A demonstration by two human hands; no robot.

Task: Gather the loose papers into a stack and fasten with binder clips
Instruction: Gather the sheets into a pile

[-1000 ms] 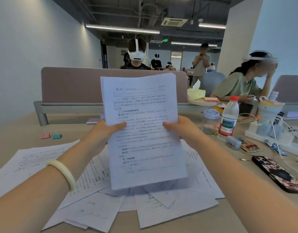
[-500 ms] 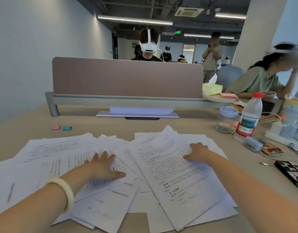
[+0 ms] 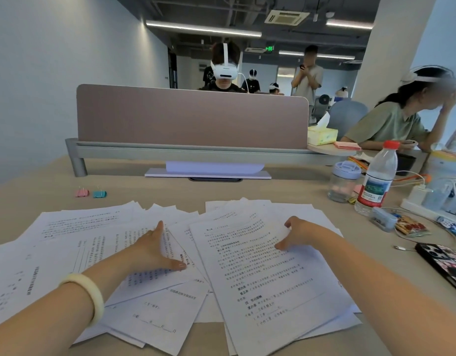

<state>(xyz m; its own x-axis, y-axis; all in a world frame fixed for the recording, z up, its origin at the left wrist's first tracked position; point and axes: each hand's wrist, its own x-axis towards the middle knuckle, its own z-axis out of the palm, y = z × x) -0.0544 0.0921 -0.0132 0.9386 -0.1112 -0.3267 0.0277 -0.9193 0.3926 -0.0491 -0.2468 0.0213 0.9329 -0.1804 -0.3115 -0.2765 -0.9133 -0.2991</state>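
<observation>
Open-plan office: a long shared desk [image 3: 170,191] divided by a mauve partition panel [image 3: 191,116], strewn with printed papers [image 3: 260,278], a seated co-worker [image 3: 391,124] alongside, under an exposed dark ceiling bearing a strip light [image 3: 203,29], a cassette air-conditioning unit [image 3: 286,16] and a green exit sign [image 3: 269,48].

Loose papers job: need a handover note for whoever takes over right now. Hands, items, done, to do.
Left hand: flat, fingers straight, pressing the loose papers.
Right hand: arched on the top sheet; pinch or not, unclear.
Papers lie fanned across the table; pink clip and teal clip sit beyond them at far left, untouched.
Done: nothing stacked.
To do: square the sheets into one stack, then clip.
</observation>
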